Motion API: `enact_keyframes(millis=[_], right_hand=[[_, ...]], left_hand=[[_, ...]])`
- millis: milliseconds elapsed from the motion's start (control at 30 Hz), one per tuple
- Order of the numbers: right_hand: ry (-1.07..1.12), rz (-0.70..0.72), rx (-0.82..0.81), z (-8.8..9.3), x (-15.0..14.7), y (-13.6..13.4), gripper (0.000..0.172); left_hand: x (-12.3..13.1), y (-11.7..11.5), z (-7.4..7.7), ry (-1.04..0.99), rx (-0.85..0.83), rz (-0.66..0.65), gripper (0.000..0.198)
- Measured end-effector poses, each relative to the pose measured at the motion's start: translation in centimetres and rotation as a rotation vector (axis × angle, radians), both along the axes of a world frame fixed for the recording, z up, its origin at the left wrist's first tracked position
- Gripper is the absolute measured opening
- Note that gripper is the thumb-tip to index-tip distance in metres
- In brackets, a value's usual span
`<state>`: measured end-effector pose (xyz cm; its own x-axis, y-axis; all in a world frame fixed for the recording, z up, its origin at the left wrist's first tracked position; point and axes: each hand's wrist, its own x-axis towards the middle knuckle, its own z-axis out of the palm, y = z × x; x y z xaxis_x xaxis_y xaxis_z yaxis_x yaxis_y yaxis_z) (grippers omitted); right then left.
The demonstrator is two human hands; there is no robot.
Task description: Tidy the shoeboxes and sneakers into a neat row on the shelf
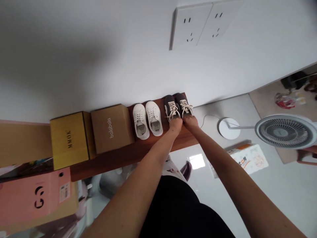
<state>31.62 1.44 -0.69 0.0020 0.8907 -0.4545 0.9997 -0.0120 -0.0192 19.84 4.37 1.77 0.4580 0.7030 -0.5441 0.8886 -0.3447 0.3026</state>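
a pair of dark grey sneakers [177, 107] with cream laces is seen side by side on a dark wooden bench [119, 162], toes directed away from the person and heels toward the person. the left hand [175, 127] is placed at the heel of the sneaker on the image-left side, and the right hand [191, 123] at the heel of the other sneaker. the two hands are seen close together. the fingers are hidden at the heels, so it cannot be told whether they are wide, narrow or closed on the shoes. the heel of each sneaker is likewise covered by the hand.

just beside the grey pair, a pair of white sneakers [148, 119] is set on the bench, followed by a kraft-brown balabala box [111, 129] and a yellow mmok box [70, 140]. a pink box [32, 198] marked with black characters is seen lower left, partly cut off by the frame edge; the items around it are blurred. a white double wall socket panel [195, 24] is mounted above. on the floor at right, a white fan [284, 131] and its round base [229, 128] are seen, with a printed package [247, 158] nearby, its lettering hard to read.
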Motion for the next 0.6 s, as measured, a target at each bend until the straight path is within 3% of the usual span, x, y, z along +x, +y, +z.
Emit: enact_keyframes(millis=[167, 300, 400, 467, 600], right_hand=[[-0.019, -0.050, 0.128, 2.1, -1.3, -1.3, 0.029], [0.031, -0.142, 0.284, 4.8, -3.9, -2.4, 0.034], [0.174, -0.185, 0.367, 6.5, -7.1, -3.0, 0.038], [0.345, -0.213, 0.372, 6.9, -10.4, -3.9, 0.038], [0.837, -0.419, 0.152, 5.8, -19.6, -7.9, 0.033]], left_hand=[[-1.3, -0.2, 1.7, -0.078, 0.100, 0.029, 0.033], [-5.0, -0.6, 4.4, -0.194, 0.156, 0.078, 0.030], [-10.1, -2.0, 6.1, -0.304, 0.162, 0.212, 0.030], [-14.5, -4.0, 6.3, -0.415, 0.119, 0.340, 0.030], [-25.4, -10.0, 4.1, -0.658, -0.063, 0.701, 0.023]])
